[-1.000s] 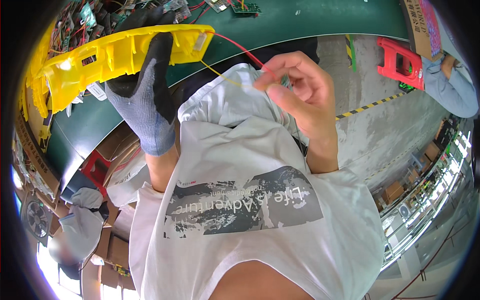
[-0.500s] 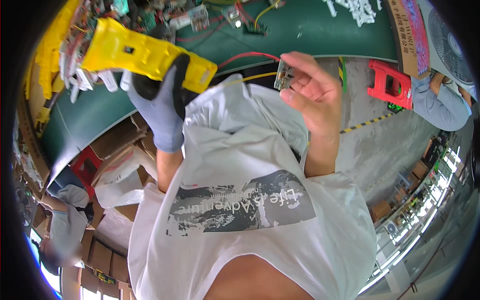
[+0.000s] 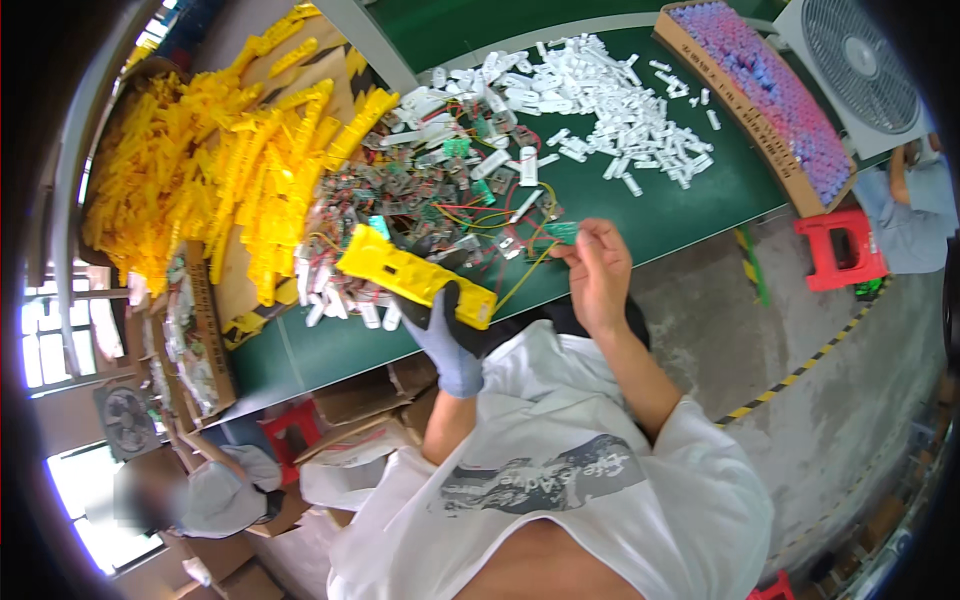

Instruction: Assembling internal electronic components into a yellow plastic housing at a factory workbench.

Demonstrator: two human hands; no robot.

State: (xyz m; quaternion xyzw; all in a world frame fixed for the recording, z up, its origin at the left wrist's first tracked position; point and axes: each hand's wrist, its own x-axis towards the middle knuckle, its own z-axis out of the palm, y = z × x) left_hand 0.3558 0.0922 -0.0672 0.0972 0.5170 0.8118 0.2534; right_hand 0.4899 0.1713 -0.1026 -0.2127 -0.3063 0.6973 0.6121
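Note:
My left hand [image 3: 445,345], in a grey glove with black palm and fingers, is closed round a long yellow plastic casing [image 3: 410,275]. The casing is tilted, its right end lower, over the near edge of the bench. A yellow wire [image 3: 527,275] rises from that end toward my bare right hand [image 3: 602,275]. Thumb and forefinger of this hand are pinched at the edge of a small green circuit board [image 3: 562,232]; the fingers partly cover the contact. Just beyond the casing lies a tangled heap of circuit boards [image 3: 385,180] with red and yellow wires.
Yellow casings [image 3: 270,170] pile up at the left, white plastic pieces [image 3: 600,100] at the back. A cardboard tray [image 3: 735,110] of purple-pink cylinders and a fan [image 3: 865,65] stand far right. Red stools [image 3: 840,250] flank the green bench [image 3: 660,235]. Other people sit at both sides.
The view has tilted up, showing more of the bench and its piles. Both hands keep their holds; the board in the right hand has turned and now shows its green side.

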